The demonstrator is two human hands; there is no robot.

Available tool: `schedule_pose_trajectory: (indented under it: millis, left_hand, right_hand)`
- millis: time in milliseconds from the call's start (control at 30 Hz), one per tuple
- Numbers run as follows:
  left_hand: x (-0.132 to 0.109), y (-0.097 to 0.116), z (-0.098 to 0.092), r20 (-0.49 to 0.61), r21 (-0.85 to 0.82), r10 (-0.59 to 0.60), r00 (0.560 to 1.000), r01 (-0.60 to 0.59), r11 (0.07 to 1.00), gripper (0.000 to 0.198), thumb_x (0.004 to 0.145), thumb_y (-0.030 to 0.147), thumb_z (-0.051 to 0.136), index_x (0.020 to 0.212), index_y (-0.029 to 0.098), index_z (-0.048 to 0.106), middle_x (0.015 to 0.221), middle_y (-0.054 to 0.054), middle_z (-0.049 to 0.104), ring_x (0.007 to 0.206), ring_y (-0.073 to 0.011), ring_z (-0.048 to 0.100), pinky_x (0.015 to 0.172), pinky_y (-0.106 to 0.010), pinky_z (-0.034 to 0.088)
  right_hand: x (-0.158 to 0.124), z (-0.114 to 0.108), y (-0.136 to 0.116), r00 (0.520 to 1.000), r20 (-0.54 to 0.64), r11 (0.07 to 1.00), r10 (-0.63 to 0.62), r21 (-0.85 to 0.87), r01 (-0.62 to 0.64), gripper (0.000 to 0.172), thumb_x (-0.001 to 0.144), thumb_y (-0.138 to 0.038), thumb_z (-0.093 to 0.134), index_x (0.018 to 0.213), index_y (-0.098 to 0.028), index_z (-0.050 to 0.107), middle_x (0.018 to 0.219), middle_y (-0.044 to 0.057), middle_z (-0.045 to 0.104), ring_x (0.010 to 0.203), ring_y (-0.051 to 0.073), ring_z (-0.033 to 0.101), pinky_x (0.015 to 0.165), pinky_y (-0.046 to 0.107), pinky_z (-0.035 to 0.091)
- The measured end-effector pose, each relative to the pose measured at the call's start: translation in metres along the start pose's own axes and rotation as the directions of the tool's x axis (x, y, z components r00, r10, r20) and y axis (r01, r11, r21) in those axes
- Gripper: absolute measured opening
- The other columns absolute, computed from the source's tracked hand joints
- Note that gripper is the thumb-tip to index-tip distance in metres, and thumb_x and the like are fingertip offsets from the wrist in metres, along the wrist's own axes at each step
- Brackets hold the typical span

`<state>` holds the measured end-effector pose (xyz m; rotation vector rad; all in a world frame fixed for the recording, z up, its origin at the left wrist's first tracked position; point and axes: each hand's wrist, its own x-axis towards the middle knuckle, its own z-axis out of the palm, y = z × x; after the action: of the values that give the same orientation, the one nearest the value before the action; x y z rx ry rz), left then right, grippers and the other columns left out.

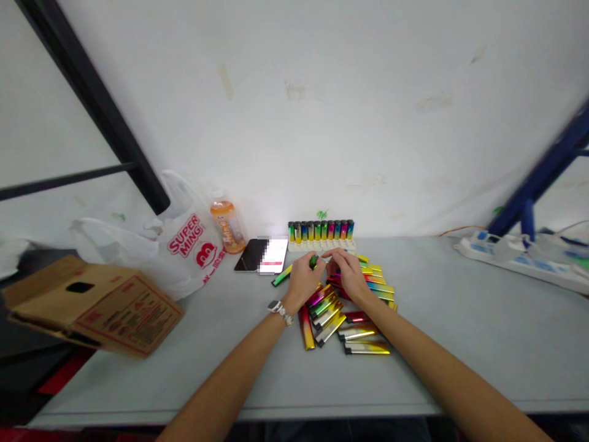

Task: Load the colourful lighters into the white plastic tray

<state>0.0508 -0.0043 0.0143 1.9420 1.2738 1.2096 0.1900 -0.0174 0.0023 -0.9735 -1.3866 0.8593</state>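
Near the middle of the table, my left hand [304,279] is closed round a small green and black lighter [313,261]. Close beside it on the right, my right hand [347,273] has its fingers bent together at the lighter's side; whatever is between them is too small to make out. Shiny multicoloured lighters [331,328] lie in a loose pile under and around both hands. Just behind the hands, a white rack [297,247] holds several lighters [324,230] upright in a row. A green lighter [281,275] lies left of my left hand.
A phone or tablet [251,256] with a lit white screen beside it lies behind left. Farther left stand an orange drink bottle [227,226], a white plastic bag [184,252] and an open cardboard box [124,313]. Power strips [519,261] lie at the right.
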Motion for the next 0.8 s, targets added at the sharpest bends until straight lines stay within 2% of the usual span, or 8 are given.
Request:
schedule_pose_trajectory:
  millis: [233, 367, 500, 600, 700, 800]
  left_hand:
    - [-0.002, 0.001, -0.001, -0.016, -0.043, -0.002, 1.0, 0.002, 0.999, 0.025, 0.085, 0.031, 0.048, 0.064, 0.018, 0.048, 0.056, 0.005, 0.043, 0.056, -0.0104, 0.039, 0.057, -0.025, 0.029]
    - [-0.003, 0.001, -0.002, 0.012, -0.108, 0.018, 1.0, -0.016, 0.994, 0.03, 0.089, 0.044, 0.05, 0.074, 0.018, 0.052, 0.061, 0.004, 0.049, 0.059, -0.0115, 0.045, 0.058, -0.025, 0.033]
    - [-0.005, -0.001, -0.004, 0.039, -0.245, 0.028, 0.999, -0.018, 0.969, 0.045, 0.096, 0.056, 0.032, 0.079, 0.02, 0.052, 0.066, 0.001, 0.053, 0.061, -0.0143, 0.048, 0.06, -0.028, 0.039]
    - [-0.006, -0.001, -0.005, 0.022, -0.257, 0.054, 0.998, -0.046, 0.965, 0.05, 0.096, 0.059, 0.028, 0.079, 0.019, 0.054, 0.078, -0.004, 0.059, 0.074, -0.0183, 0.055, 0.072, -0.032, 0.045]
    - [-0.004, 0.0, -0.008, 0.067, -0.262, 0.053, 0.996, -0.034, 0.964, 0.051, 0.097, 0.058, 0.026, 0.083, 0.019, 0.057, 0.083, -0.006, 0.061, 0.081, -0.02, 0.058, 0.078, -0.034, 0.047]
    - [0.001, 0.004, -0.018, 0.139, -0.223, 0.107, 0.984, -0.074, 0.972, 0.035, 0.097, 0.047, 0.038, 0.095, 0.02, 0.059, 0.087, -0.004, 0.063, 0.083, -0.0182, 0.06, 0.079, -0.032, 0.048]
  right_hand:
    - [-0.001, 0.001, 0.0, 1.0, 0.012, 1.0, -0.014, -0.023, 0.014, 0.028, 0.092, -0.04, 0.047, 0.09, -0.019, 0.065, 0.058, -0.002, 0.056, 0.055, 0.015, 0.053, 0.057, 0.027, 0.042]
    - [-0.002, 0.002, 0.0, 0.996, 0.013, 0.993, -0.092, -0.073, 0.093, 0.021, 0.089, -0.032, 0.052, 0.101, -0.02, 0.064, 0.06, -0.004, 0.055, 0.057, 0.014, 0.053, 0.058, 0.026, 0.044]
    - [-0.005, 0.004, -0.009, 0.976, 0.1, 0.972, -0.196, -0.109, 0.206, 0.028, 0.087, -0.027, 0.056, 0.113, -0.021, 0.062, 0.068, -0.003, 0.056, 0.063, 0.014, 0.054, 0.064, 0.027, 0.045]
    - [-0.007, 0.004, -0.02, 0.958, 0.183, 0.952, -0.22, -0.172, 0.252, 0.028, 0.088, -0.029, 0.057, 0.113, -0.021, 0.064, 0.074, -0.001, 0.058, 0.067, 0.014, 0.053, 0.065, 0.028, 0.044]
    - [-0.007, 0.004, -0.028, 0.963, 0.213, 0.964, -0.165, -0.173, 0.204, 0.026, 0.087, -0.034, 0.06, 0.107, -0.02, 0.066, 0.069, -0.002, 0.056, 0.064, 0.014, 0.05, 0.062, 0.027, 0.043]
    - [-0.005, 0.004, -0.028, 0.983, 0.158, 0.99, -0.095, -0.087, 0.11, 0.024, 0.083, -0.038, 0.066, 0.097, -0.018, 0.064, 0.063, -0.004, 0.054, 0.059, 0.012, 0.05, 0.058, 0.025, 0.042]
